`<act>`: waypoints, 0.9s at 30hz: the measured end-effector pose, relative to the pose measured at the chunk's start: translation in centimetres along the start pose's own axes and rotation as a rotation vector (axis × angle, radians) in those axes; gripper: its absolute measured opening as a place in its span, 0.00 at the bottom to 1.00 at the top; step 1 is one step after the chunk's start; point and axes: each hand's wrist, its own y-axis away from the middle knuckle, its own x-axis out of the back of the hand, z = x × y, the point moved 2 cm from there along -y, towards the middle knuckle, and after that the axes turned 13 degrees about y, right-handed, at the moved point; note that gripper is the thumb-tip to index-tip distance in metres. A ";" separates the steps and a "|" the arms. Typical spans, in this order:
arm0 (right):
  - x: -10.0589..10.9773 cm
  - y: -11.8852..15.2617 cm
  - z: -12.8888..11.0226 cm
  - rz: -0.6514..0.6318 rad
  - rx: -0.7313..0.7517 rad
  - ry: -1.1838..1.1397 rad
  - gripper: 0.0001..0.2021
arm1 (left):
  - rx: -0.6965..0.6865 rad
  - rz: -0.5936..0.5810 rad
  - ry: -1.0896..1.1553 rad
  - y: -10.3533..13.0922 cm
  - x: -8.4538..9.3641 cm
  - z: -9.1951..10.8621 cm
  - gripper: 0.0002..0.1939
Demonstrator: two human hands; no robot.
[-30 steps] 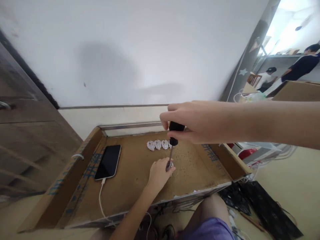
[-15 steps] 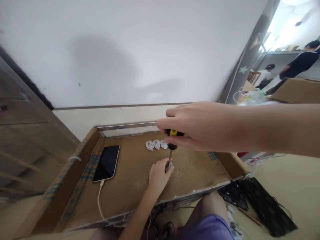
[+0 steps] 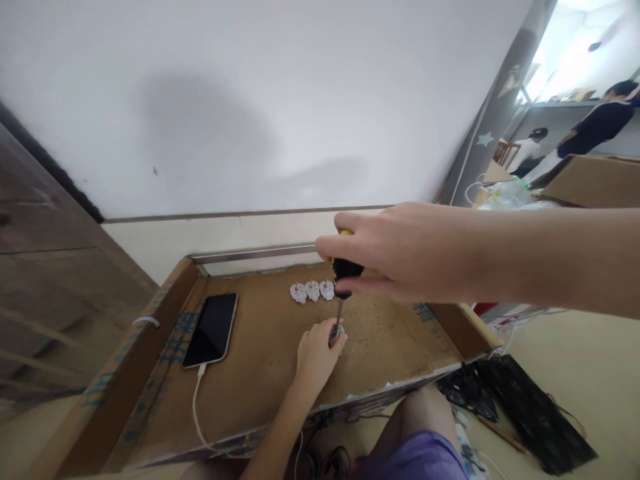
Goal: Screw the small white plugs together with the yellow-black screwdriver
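Note:
My right hand (image 3: 370, 253) is closed around the black and yellow handle of a screwdriver (image 3: 347, 272), its shaft pointing down. The tip meets a small whitish plug piece (image 3: 341, 331), mostly covered by fingers. Pinching that piece against the cardboard is my left hand (image 3: 319, 350), thumb and forefinger on either side. Behind the hands, three white plug pieces with metal prongs (image 3: 312, 290) lie in a row; the rightmost is close to the screwdriver handle.
A cardboard-lined tray (image 3: 270, 393) with raised sides holds the work. On its left lies a phone (image 3: 211, 330) with a white cable (image 3: 196, 407). A white wall (image 3: 300, 100) rises behind. Two people (image 3: 597, 123) are far right, beyond a cardboard box (image 3: 593, 180).
My right hand's fingers have shifted on the screwdriver handle, which has turned and shows less yellow. My left hand keeps its grip on the plug piece.

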 end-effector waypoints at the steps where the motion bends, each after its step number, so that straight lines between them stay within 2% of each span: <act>1: -0.1 0.0 0.0 0.016 0.009 0.027 0.15 | 0.004 -0.003 0.004 0.0 0.0 0.0 0.13; 5: -0.2 0.5 0.1 0.028 0.045 0.148 0.25 | 0.031 0.002 0.005 0.0 0.0 0.0 0.14; 8: -0.2 0.8 0.4 -0.050 0.081 0.203 0.20 | 0.041 0.003 0.013 0.0 0.0 0.1 0.14; 12: -0.3 1.1 0.4 -0.021 0.105 0.079 0.22 | 0.037 0.007 -0.004 0.1 0.0 0.1 0.14; 16: -0.2 1.1 -0.3 0.016 0.094 -0.090 0.13 | 0.050 0.024 -0.003 0.0 -0.2 -0.1 0.14; 19: 0.1 0.9 -0.8 -0.007 0.090 -0.178 0.18 | 0.075 0.036 -0.010 -0.1 -0.1 -0.1 0.13; 22: 0.3 0.9 -0.7 -0.037 0.110 -0.008 0.14 | 0.059 0.025 -0.022 -0.1 0.0 0.2 0.13; 27: 0.4 1.1 -0.2 -0.032 0.121 0.129 0.20 | 0.046 0.016 -0.058 0.1 0.1 0.6 0.14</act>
